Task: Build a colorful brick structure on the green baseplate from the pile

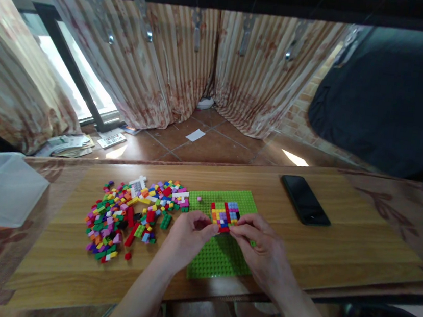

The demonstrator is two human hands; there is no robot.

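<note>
A small panel of multicoloured toy bricks [224, 214] with red edges sits over the green baseplate [218, 259]. My left hand [192, 233] is closed at the panel's lower left corner, thumb and fingertips pinching its edge. At the lower right edge, my right hand [261, 242] pinches the panel between thumb and fingers. Whether the panel is lifted off the baseplate or resting on it I cannot tell for certain. One loose pink brick [199, 198] lies on the baseplate's upper left part.
Left of the baseplate spreads a heap of loose bricks [105, 222] on the wooden tabletop [55, 268]. A black phone [305, 200] lies to the right. Beyond the table's far edge hang striped curtains [161, 65] above a tiled floor [221, 144]. A white translucent bag [3, 189] is at the left.
</note>
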